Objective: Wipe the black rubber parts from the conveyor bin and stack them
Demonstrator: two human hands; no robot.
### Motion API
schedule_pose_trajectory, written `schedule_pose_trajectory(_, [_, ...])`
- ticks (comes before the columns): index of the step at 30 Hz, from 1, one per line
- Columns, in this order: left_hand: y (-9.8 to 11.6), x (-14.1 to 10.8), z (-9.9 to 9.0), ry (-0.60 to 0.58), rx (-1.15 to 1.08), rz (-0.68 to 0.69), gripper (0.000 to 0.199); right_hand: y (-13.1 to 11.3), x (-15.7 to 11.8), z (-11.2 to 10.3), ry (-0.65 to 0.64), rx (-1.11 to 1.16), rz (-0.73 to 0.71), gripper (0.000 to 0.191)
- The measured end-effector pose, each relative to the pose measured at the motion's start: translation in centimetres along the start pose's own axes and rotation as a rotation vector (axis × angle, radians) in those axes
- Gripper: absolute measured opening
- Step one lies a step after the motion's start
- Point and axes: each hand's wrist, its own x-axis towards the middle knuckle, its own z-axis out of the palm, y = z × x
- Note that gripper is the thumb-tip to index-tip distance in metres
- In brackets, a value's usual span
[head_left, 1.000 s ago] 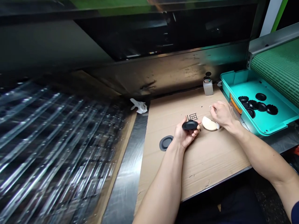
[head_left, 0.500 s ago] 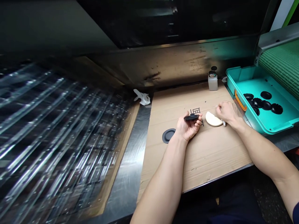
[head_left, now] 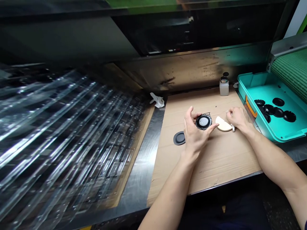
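Note:
My left hand (head_left: 195, 132) is over the cardboard sheet (head_left: 223, 156), thumb and fingers spread wide. Between them sits a round black part (head_left: 203, 121) with a pale grey centre, face up. Whether it rests on the cardboard or against a finger is hard to tell. Left of that hand lies a flat black disc (head_left: 179, 138), partly hidden by it. My right hand (head_left: 237, 117) is closed, fingertips pinched, beside a cream half-round pad (head_left: 224, 124). Small white bits show at its fingertips and below its palm; what it grips is hidden.
A teal bin (head_left: 275, 139) with several black round parts stands at right, below a green mesh belt (head_left: 294, 72). A dark-capped bottle (head_left: 224, 87) stands at the back. Crumpled white material (head_left: 157, 100) lies at the back left. Shiny racks (head_left: 79, 137), motion-blurred, fill the left.
The black part has turned from edge-on in my left hand's grip to face up, and the left fingers have spread apart. My right hand stays by the pad. The view has shifted slightly.

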Motion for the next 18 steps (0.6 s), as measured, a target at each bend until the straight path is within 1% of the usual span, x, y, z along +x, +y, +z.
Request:
schedule_pose_trajectory(3, [-0.03,-0.06,0.1,0.024,0.008,0.041,0.114,0.05,0.04,0.07,-0.006,0.01,0.001,0.035])
schedule_pose_trajectory(8, [-0.2,0.02,0.47,0.054,-0.022,0.112,0.112,-0.02,-0.01,-0.08,-0.012,0.023,0.009,0.036])
schedule_pose_trajectory(11, [-0.31,-0.1,0.72,0.062,-0.048,0.103,0.112,-0.08,-0.11,-0.19,-0.011,0.032,0.016,0.035])
schedule_pose_trajectory(16, [-0.11,-0.74,0.91,0.059,-0.014,0.068,0.109,-0.03,-0.08,0.0,-0.02,0.041,0.012,0.036])
schedule_pose_trajectory(17, [-0.08,-0.69,0.88,0.057,-0.006,0.061,0.107,-0.02,-0.06,0.04,-0.02,0.041,0.01,0.036])
schedule_pose_trajectory(18, [-0.12,-0.44,0.82,0.044,0.002,0.052,0.1,-0.03,-0.04,0.07,-0.021,0.041,0.009,0.036])
